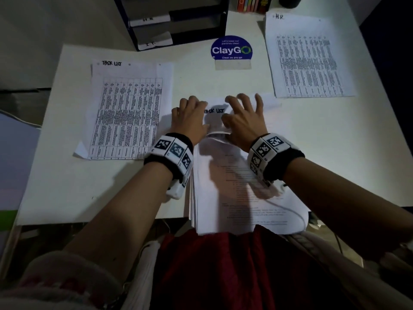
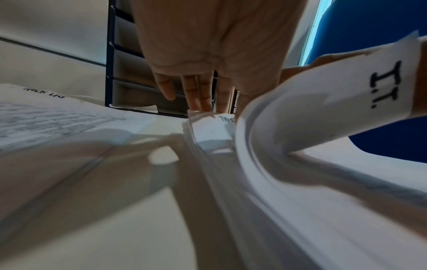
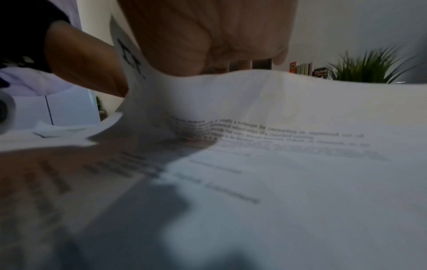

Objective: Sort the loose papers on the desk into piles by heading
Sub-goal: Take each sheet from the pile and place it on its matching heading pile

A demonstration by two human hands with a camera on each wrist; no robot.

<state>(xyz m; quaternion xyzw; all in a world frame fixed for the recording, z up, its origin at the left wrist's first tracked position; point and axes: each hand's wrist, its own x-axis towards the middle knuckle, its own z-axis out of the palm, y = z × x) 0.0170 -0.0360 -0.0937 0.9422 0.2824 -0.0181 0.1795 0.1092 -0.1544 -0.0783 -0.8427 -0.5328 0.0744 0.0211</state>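
Note:
A thick stack of loose papers (image 1: 234, 198) lies at the desk's front edge, in front of me. My right hand (image 1: 243, 117) bends the far end of the top sheets (image 2: 346, 102) back towards me, thumb hooked under the curl; their heading reads "I.T.". Underneath shows a sheet headed "TASK LIST" (image 1: 214, 111). My left hand (image 1: 190, 117) rests at the stack's far left corner, its straight fingers (image 2: 201, 95) touching the lower sheets. A "TASK LIST" pile (image 1: 127, 113) lies to the left. An "H.R." pile (image 1: 308, 57) lies at the far right.
A dark file tray (image 1: 174, 21) with labelled shelves stands at the back. A blue ClayGo sticker (image 1: 231, 49) lies in front of it. Books (image 1: 252, 3) and a green plant (image 3: 369, 67) stand at the rear right. A white cable (image 1: 290, 206) runs over the stack.

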